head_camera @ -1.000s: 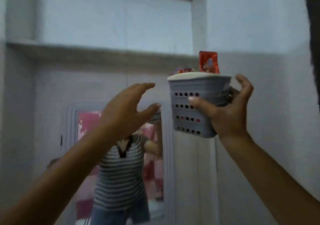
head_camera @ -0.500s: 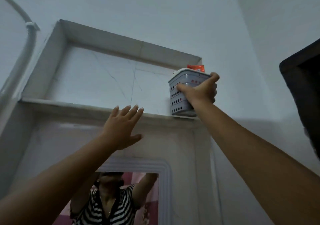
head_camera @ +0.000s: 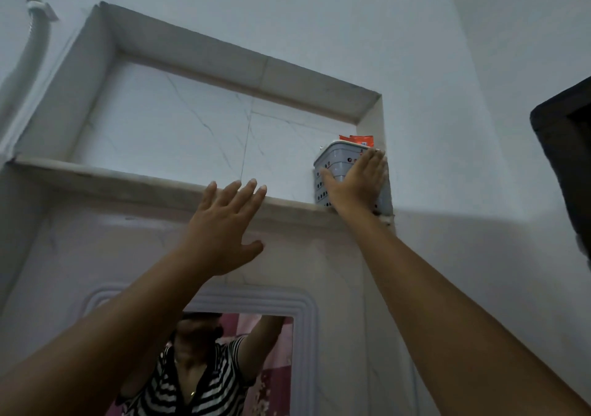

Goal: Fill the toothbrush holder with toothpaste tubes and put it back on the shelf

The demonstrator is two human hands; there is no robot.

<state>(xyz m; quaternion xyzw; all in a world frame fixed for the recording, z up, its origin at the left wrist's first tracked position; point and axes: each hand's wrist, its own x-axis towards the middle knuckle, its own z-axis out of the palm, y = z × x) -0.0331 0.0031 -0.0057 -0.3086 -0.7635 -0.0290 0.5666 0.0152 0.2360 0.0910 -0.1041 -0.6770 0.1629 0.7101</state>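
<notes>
The grey toothbrush holder stands upright on the shelf, a recessed niche in the wall, tucked into its far right corner with its right side against or just beside the niche's side wall. Its perforated face shows rows of small round holes, and the red and orange ends of toothpaste tubes stick up just above its rim. The right hand lies flat against the front of the holder, palm on its wall, fingers straight and together and pointing up toward the rim, the thumb spread out to the left across the holes; the fingers are not curled round the holder, so the hand presses on it rather than clasps it. The left hand is held up well to the left of the holder and apart from it, fingers spread and extended, empty, with the fingertips level with the front edge of the shelf and the palm in front of the wall below; whether it touches the ledge cannot be told. Both forearms reach up from the bottom of the view. Below the shelf hangs a mirror with a white moulded frame, in which a person in a striped shirt with raised arms is reflected.
</notes>
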